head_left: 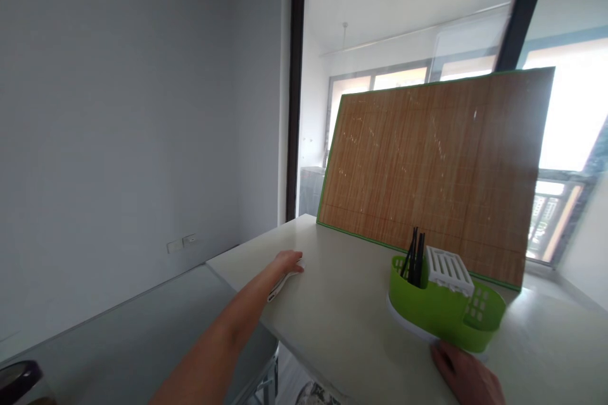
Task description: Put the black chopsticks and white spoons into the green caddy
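My left hand (289,262) reaches out to the left part of the white table (332,291). It is closed on a folded white cloth (279,290), pressed against the tabletop. At the lower right, my right hand (468,374) is at the front bottom edge of a green utensil caddy (427,310), its fingers curled at the caddy's pale base; part of the grip is hidden. Black chopsticks (417,259) stand in the caddy's left section. A white slotted piece (449,269) sits across its middle, and the right section has a perforated wall.
A large bamboo board (427,171) with green edging leans upright at the table's back, before a dark-framed glass door (295,76). On the left, a lower grey surface (142,335) runs along the wall. A jar with a dark lid (19,376) stands at the lower left corner.
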`<state>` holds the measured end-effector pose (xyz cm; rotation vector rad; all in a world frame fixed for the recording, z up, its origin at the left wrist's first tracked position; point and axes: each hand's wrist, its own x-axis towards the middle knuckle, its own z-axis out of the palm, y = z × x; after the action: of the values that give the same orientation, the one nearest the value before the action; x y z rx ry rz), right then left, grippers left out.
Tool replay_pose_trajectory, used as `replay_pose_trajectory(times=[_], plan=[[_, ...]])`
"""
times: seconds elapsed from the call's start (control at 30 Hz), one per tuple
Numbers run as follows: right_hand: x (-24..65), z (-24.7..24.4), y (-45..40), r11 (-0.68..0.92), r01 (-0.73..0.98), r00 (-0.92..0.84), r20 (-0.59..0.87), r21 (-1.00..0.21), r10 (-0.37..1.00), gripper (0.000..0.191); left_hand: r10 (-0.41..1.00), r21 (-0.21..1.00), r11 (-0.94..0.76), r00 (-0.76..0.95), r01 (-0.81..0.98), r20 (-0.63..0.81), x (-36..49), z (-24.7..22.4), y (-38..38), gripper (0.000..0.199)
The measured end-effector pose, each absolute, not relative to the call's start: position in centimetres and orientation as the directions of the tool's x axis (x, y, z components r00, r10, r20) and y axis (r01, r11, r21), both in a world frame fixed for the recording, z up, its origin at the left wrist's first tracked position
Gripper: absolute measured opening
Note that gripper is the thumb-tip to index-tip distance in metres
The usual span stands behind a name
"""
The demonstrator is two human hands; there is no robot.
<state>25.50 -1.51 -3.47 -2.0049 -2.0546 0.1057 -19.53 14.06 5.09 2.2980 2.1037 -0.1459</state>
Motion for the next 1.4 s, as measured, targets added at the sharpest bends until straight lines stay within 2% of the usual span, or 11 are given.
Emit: replay_pose_trajectory(times=[0.13, 0.23, 0.4, 0.53, 0.67, 0.87, 1.03, 1.13, 1.4], plan=[[25.6, -3.7, -1.4, 0.045, 0.969, -0.005, 0.162, -0.244, 0.987, 0.038, 1.0, 0.025, -0.004, 0.005, 1.0, -0.017, -20.0, 5.7, 13.6, 0.058], [25.6, -3.8, -1.3, 0.045, 0.968, -0.005, 0.163, -0.247, 0.987, 0.038, 0.996, 0.109, -0.007, -0.003, 0.994, 0.085, -18.8, 7.2, 13.6, 0.064], [25.4, -3.5, -1.4, 0.056, 0.97, -0.012, 0.181, -0.238, 0.983, 0.037, 0.965, 0.307, -0.195, 0.126, 0.931, 0.232, -11.6, 10.2, 14.1, 0.057], [25.0, -3.2, -1.7, 0.06, 0.978, -0.019, 0.201, -0.199, 0.979, 0.038, 0.914, 0.471, -0.394, 0.284, 0.789, 0.29, -2.6, 11.8, 14.6, 0.059], [24.7, -3.1, -1.8, 0.078, 0.984, -0.035, 0.249, -0.162, 0.968, 0.037, 0.878, 0.624, -0.474, 0.389, 0.622, 0.279, 5.7, 12.4, 15.0, 0.057], [24.3, -2.6, -2.1, 0.076, 0.986, -0.028, 0.298, -0.151, 0.954, 0.034, 0.88, 0.805, -0.39, 0.44, 0.447, 0.182, 11.9, 12.4, 15.4, 0.037], [24.2, -2.5, -2.2, 0.078, 0.985, -0.028, 0.299, -0.157, 0.954, 0.034, 0.897, 0.864, -0.313, 0.422, 0.395, 0.132, 12.4, 12.2, 15.6, 0.023], [24.2, -2.5, -2.1, 0.074, 0.986, -0.025, 0.301, -0.151, 0.953, 0.033, 0.897, 0.87, -0.309, 0.422, 0.385, 0.132, 12.2, 11.9, 15.6, 0.021], [24.4, -2.8, -2.0, 0.077, 0.984, -0.027, 0.299, -0.159, 0.954, 0.034, 0.919, 0.81, -0.376, 0.292, 0.45, 0.264, 12.0, 10.8, 14.6, 0.02]])
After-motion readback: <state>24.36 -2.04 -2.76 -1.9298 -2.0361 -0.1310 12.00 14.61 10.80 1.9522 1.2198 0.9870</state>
